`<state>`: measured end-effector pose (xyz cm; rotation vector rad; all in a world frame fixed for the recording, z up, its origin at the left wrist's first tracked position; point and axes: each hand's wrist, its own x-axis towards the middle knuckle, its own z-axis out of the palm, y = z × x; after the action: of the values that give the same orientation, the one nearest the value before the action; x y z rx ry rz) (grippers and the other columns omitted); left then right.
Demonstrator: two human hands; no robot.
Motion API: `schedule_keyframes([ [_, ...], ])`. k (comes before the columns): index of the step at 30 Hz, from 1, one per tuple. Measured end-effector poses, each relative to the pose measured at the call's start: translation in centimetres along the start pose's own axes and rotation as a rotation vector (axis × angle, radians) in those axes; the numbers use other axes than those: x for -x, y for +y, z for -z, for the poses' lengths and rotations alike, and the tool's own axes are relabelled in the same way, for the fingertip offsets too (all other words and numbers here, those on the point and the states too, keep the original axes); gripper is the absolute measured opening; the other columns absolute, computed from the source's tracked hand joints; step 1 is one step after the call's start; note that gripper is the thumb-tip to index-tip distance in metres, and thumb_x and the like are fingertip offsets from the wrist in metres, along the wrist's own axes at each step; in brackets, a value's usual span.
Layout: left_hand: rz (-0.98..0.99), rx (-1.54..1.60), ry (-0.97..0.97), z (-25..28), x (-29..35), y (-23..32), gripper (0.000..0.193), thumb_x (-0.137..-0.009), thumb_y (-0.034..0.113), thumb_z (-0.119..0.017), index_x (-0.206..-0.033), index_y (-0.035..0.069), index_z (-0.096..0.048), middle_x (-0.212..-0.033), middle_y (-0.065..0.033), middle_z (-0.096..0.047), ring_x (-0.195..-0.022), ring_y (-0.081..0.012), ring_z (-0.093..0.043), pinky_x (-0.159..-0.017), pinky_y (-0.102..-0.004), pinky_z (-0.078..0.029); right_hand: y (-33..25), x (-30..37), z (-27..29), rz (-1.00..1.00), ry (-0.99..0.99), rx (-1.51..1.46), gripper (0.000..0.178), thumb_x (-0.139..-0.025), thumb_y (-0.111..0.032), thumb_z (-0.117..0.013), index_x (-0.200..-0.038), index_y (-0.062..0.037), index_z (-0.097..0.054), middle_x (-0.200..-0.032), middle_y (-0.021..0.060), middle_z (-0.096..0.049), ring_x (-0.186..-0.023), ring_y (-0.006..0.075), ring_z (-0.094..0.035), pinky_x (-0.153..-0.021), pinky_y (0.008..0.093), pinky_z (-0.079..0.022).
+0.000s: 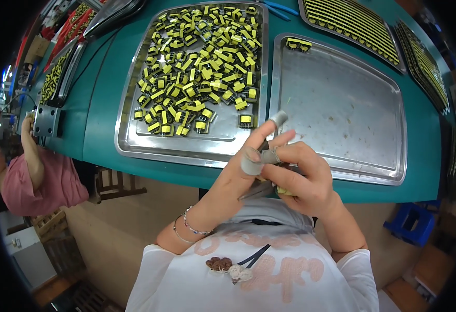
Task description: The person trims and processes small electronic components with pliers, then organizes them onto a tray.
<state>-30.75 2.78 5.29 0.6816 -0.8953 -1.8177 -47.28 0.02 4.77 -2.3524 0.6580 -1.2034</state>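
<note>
My left hand (233, 174) and my right hand (308, 179) meet above the near edge of the table, between two metal trays. Grey wrapping covers some fingertips of the left hand; its index finger points upward, and what its other fingers grip is hidden. The right hand's fingers are bent and closed. A grey pointed metal tool (256, 193) shows beneath them, its kind unclear. Yellow patches peek out near the right fingers, too covered to name. Left of my hands, a tray (173, 155) holds a heap of small yellow-taped transformers (207, 65).
A second tray (342, 104), to the right, has a few transformers (298, 44) in its far left corner. Beyond it, another tray (353, 23) carries tight rows. Blue-handled pliers (280, 9) lie at the back. A co-worker in pink (46, 179) sits left; a blue stool (411, 223) stands right.
</note>
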Motion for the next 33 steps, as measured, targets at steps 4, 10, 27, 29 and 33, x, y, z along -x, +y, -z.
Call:
schedule_keyframes([
  [4, -0.080, -0.171, 0.008, 0.3, 0.4, -0.5, 0.057, -0.101, 0.039, -0.039, -0.140, -0.002, -0.033, -0.131, -0.0196, -0.051, -0.122, -0.0256, -0.050, -0.098, -0.0344, -0.042, -0.3, 0.3, -0.7, 0.069, 0.034, 0.016, 0.037, -0.057, 0.005, -0.067, -0.094, -0.0024, -0.070, -0.090, 0.0106, -0.057, -0.072, 0.0241, -0.058, -0.059, 0.0315, -0.048],
  [10, -0.305, -0.521, 0.381, 2.3, 0.0, 0.5, 0.041, -0.102, 0.032, -0.042, -0.129, 0.002, -0.049, -0.110, -0.0105, -0.066, -0.068, -0.0039, -0.051, -0.055, -0.0168, -0.040, -1.2, -0.4, 1.6, -0.032, 0.118, 0.060, 0.040, -0.057, 0.004, -0.066, -0.096, -0.0019, -0.069, -0.087, 0.0098, -0.059, -0.071, 0.0223, -0.059, -0.063, 0.0328, -0.052],
  [27, -0.371, -1.662, 0.293, 3.3, -1.7, 1.6, 0.040, -0.067, -0.007, -0.063, -0.104, 0.009, -0.064, -0.090, -0.0053, -0.057, -0.075, -0.0243, -0.061, -0.062, -0.0352, -0.049, 17.7, -5.7, 6.9, -0.452, 0.089, 0.569, 0.029, -0.079, -0.005, -0.063, -0.108, -0.0037, -0.059, -0.103, 0.0155, -0.063, -0.094, 0.0377, -0.059, -0.080, 0.0420, -0.047],
  [29, -0.359, -1.666, 0.285, 3.4, -1.6, 1.6, 0.040, -0.066, -0.005, -0.066, -0.104, 0.009, -0.064, -0.095, -0.0054, -0.060, -0.079, -0.0244, -0.062, -0.064, -0.0347, -0.050, 18.4, -6.0, 6.5, -0.440, 0.079, 0.569, 0.029, -0.079, -0.004, -0.063, -0.108, -0.0039, -0.059, -0.103, 0.0151, -0.062, -0.094, 0.0373, -0.059, -0.080, 0.0419, -0.047],
  [33, -0.474, -1.636, 0.279, 3.7, -1.9, 1.4, 0.040, -0.067, -0.006, -0.064, -0.104, 0.008, -0.063, -0.100, -0.0059, -0.062, -0.084, -0.0247, -0.063, -0.067, -0.0345, -0.052, 18.2, -6.5, 5.4, -0.407, 0.045, 0.571, 0.028, -0.079, -0.004, -0.064, -0.107, -0.0037, -0.060, -0.103, 0.0142, -0.060, -0.094, 0.0367, -0.058, -0.079, 0.0419, -0.046],
])
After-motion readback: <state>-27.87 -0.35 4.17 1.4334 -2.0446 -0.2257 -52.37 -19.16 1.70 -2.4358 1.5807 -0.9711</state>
